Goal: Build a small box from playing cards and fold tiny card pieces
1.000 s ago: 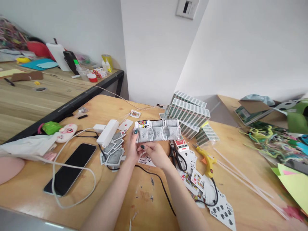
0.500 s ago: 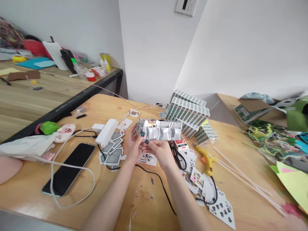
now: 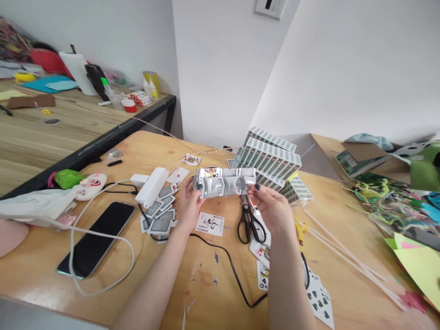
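Between my hands is a long, box-like structure of folded playing cards (image 3: 228,185), held up above the table. My left hand (image 3: 189,201) grips its left end, thumb on the near side. At the right end, the fingers of my right hand (image 3: 270,201) are closed on the structure's edge. A single joker card (image 3: 210,224) lies flat below it. Black-handled scissors (image 3: 244,224) rest beneath my right hand. Face-up playing cards (image 3: 321,298) are spread by my right forearm, which partly hides them and a yellow glue gun (image 3: 300,231).
Stacked card boxes (image 3: 270,158) stand behind the right hand. Left lie face-down cards (image 3: 161,222), a white power strip (image 3: 152,188) and a phone (image 3: 98,238) under a white cable. A black cord (image 3: 227,252) crosses the front. Glue sticks (image 3: 347,252) lie right.
My right hand has slid from the structure's middle to its right end, uncovering the joker card and more of the scissors. My left hand still holds the left end.
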Motion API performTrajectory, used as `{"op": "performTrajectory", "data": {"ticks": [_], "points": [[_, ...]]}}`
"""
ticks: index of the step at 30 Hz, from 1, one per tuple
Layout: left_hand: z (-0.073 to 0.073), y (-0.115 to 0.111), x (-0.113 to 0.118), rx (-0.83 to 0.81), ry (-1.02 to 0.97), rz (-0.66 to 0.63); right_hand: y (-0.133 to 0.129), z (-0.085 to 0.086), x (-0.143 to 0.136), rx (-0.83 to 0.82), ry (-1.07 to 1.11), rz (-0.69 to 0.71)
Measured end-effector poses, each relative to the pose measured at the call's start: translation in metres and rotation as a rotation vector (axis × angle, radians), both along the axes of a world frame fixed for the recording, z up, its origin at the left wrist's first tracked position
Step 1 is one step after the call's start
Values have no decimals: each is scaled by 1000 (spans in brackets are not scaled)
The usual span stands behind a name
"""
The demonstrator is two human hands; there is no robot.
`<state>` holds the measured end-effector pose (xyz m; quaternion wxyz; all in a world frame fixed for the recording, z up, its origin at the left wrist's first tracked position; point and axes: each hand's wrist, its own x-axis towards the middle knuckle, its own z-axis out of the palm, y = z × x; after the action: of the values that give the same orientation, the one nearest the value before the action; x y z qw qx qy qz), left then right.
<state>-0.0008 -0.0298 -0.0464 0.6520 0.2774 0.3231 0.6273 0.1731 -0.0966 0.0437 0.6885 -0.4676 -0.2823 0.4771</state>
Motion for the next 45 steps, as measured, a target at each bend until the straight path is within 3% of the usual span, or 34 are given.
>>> {"op": "performTrajectory", "data": {"ticks": [5, 8, 11, 15, 18, 22, 27, 31, 40, 45], "points": [[2, -1, 0, 10, 41, -7, -15, 9, 44, 205, -27, -355], [2, -1, 0, 9, 29, -8, -22, 14, 53, 194, -62, -381], [2, 0, -1, 11, 16, -17, -21, 13, 36, 29, -118, -71], [0, 1, -3, 29, 1, -50, -4, -7, -21, -204, -141, 404], [-1, 1, -5, 33, 16, -48, 9, -31, -59, -331, -62, 597], [3, 1, -5, 30, 31, -40, 15, -49, -75, -333, 126, 706], [10, -2, -5, 6, 91, 15, 18, -52, -78, -307, 483, 691], [11, -2, -5, 2, 128, -2, 20, -56, -87, -352, 640, 583], [9, -1, -9, 12, 121, -21, 17, -51, -103, -400, 659, 377], [8, -1, -8, 24, 137, -18, 16, -47, -103, -428, 697, 389]]}}
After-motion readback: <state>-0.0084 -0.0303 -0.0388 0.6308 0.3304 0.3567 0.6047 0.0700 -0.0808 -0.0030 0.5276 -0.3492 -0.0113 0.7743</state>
